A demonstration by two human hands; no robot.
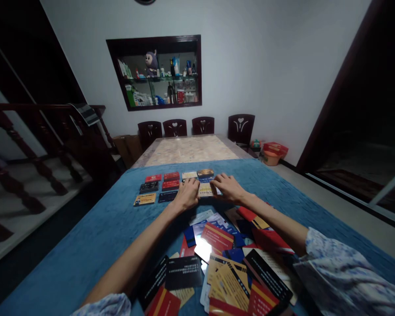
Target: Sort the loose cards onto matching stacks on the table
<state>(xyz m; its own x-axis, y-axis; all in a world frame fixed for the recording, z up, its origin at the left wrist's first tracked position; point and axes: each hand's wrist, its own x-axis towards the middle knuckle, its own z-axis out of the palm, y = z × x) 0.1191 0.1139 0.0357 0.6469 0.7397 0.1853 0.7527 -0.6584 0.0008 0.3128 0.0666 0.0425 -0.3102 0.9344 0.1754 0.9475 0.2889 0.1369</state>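
Note:
A pale yellow card [205, 190] lies between my hands in the front row of sorted cards. My left hand [188, 194] has its fingers curled at the card's left edge. My right hand [229, 188] pinches at its right edge, thumb and fingers bent downward. Just beyond them are a blue card stack [205, 179] and a gold-brown stack [205, 172]. To the left of my left hand lie a dark blue card [167, 197], a red stack [170, 184], a black stack [149, 187] and a yellow card [145, 199]. My left hand partly hides the neighbouring cards.
A loose heap of mixed cards [217, 239] spreads near me under my forearms. The blue cloth [95, 232] covers the near part of the table, with a bare marble-like top [191, 149] beyond. Dark chairs [241, 127] stand at the far end; a wooden railing [26, 188] is at left.

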